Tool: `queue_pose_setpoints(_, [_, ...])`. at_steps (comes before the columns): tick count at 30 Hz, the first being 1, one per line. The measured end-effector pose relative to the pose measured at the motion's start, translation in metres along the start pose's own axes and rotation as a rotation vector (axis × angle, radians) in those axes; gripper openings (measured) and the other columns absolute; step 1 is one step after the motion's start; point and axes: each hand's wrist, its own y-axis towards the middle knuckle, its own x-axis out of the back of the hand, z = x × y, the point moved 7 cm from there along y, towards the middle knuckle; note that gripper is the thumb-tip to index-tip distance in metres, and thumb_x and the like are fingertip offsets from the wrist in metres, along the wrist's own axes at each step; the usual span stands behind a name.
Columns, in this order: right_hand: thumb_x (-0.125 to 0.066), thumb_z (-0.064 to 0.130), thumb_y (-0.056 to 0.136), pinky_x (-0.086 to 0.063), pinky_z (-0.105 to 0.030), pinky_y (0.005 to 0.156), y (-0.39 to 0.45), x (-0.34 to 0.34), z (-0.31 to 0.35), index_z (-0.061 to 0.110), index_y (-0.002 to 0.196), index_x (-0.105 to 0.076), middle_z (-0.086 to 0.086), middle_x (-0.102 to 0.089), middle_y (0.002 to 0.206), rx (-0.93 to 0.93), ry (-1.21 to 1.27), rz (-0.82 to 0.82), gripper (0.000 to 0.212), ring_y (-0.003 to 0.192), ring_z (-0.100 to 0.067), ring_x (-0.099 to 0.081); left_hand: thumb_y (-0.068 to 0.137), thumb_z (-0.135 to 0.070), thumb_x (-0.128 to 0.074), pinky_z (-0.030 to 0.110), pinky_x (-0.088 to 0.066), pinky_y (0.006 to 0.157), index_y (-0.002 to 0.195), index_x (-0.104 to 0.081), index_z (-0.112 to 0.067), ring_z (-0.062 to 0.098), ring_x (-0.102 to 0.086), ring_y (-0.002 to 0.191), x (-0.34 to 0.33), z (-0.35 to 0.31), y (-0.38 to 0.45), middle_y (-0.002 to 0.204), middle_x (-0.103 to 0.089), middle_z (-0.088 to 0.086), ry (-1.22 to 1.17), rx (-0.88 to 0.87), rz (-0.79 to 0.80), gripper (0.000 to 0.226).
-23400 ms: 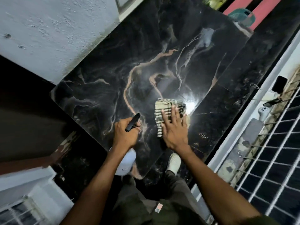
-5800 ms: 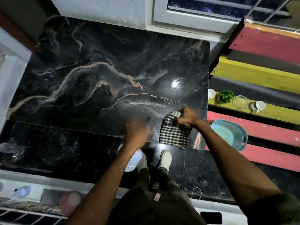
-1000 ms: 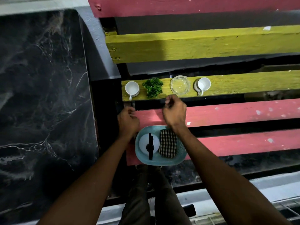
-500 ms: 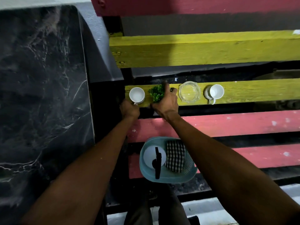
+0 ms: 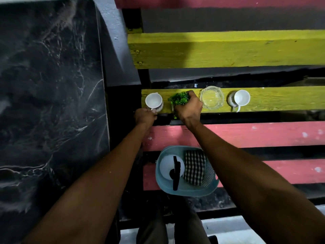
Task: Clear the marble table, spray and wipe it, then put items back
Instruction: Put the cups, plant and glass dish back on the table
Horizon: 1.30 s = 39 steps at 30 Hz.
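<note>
The black marble table (image 5: 51, 95) fills the left of the head view, bare. On a yellow bench slat (image 5: 281, 99) stand a white cup (image 5: 153, 101), a small green plant (image 5: 177, 99), a glass ashtray (image 5: 212, 98) and a second white cup (image 5: 240, 98). My left hand (image 5: 145, 117) grips the handle of the left cup. My right hand (image 5: 190, 108) is curled round the green plant. Lower down, a teal basket (image 5: 186, 191) holds the white spray bottle with a black trigger (image 5: 173, 169) and the checked cloth (image 5: 194, 167).
The bench runs across the right side with red slats (image 5: 263, 133) below the yellow one and a wider yellow slat (image 5: 219, 50) above. Dark gaps lie between slats. My legs stand between table and bench at the bottom.
Both hands went from the basket up to the yellow slat. My left hand has taken the left cup's handle and my right hand has closed round the green plant.
</note>
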Motion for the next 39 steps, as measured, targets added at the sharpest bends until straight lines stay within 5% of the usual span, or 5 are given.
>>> queue_pose_setpoints(5, [-0.084,0.024,0.067,-0.057,-0.031,0.07,-0.03,0.021,0.007,0.009,0.113,-0.066,-0.009,-0.074,0.094,-0.002,0.037,0.003,0.051,0.087,-0.029,-0.068,0.09,0.006,-0.065,0.052,-0.055,0.094,0.067,-0.061,-0.004,0.028,-0.061,0.095,0.01,-0.002,-0.032,0.096,-0.063,0.017,-0.062,-0.005,0.017,0.025])
queue_pose_setpoints(8, [-0.082,0.025,0.069,-0.047,-0.025,0.066,-0.055,0.042,0.021,0.013,0.111,-0.066,-0.007,-0.074,0.093,0.02,0.066,-0.035,0.047,0.084,-0.026,-0.066,0.088,0.005,-0.068,0.052,-0.056,0.096,0.084,-0.069,0.014,0.027,-0.064,0.091,0.02,-0.014,-0.06,0.079,-0.065,0.013,-0.084,-0.051,0.003,0.01])
queue_pose_setpoints(15, [-0.079,0.022,0.067,-0.037,-0.021,0.062,-0.125,0.102,0.082,0.019,0.1,-0.068,0.0,-0.07,0.084,0.157,0.145,-0.148,0.034,0.072,-0.018,-0.056,0.085,0.001,-0.072,0.057,-0.057,0.086,0.059,-0.065,-0.007,0.023,-0.062,0.083,0.052,-0.057,-0.142,0.078,-0.065,0.015,-0.093,-0.225,-0.03,0.028])
queue_pose_setpoints(23, [-0.076,0.018,0.066,-0.051,-0.027,0.068,-0.214,0.125,0.158,0.014,0.109,-0.068,-0.009,-0.075,0.094,0.25,0.146,-0.176,0.044,0.086,-0.03,-0.069,0.085,0.007,-0.065,0.03,-0.041,0.068,0.058,-0.062,-0.005,0.017,-0.052,0.069,0.133,-0.093,-0.217,0.064,-0.057,0.008,-0.222,-0.368,-0.052,0.031])
queue_pose_setpoints(39, [-0.073,0.032,0.059,-0.056,-0.029,0.076,-0.457,-0.045,0.309,0.024,0.095,-0.065,-0.001,-0.075,0.089,0.349,0.241,-0.058,0.038,0.088,-0.027,-0.068,0.086,0.006,-0.065,0.035,-0.048,0.077,0.061,-0.064,-0.004,0.021,-0.056,0.083,0.477,-0.071,-0.237,0.079,-0.061,0.013,-0.251,-0.47,-0.14,0.027])
